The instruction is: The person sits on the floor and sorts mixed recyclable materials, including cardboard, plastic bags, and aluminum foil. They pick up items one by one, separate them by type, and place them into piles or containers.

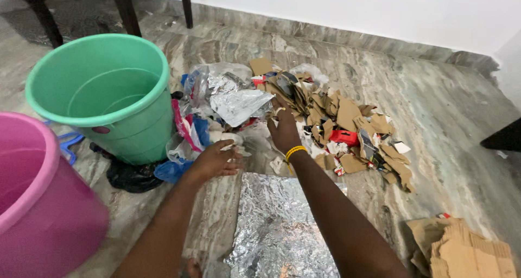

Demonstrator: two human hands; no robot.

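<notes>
Scraps [347, 128] beneath right hand [283, 130]

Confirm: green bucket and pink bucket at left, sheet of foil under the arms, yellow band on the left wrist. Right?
Not quite. The head view shows the yellow band on the right wrist, not the left. The green bucket, pink bucket and foil sheet are as you say.

Two buckets [103, 88] stand at left on the floor [445, 120] — a heap of scraps [325, 120] lies to their right. A foil sheet [279, 229] lies before the heap, between the left hand [214, 159] and right hand [283, 130].
</notes>
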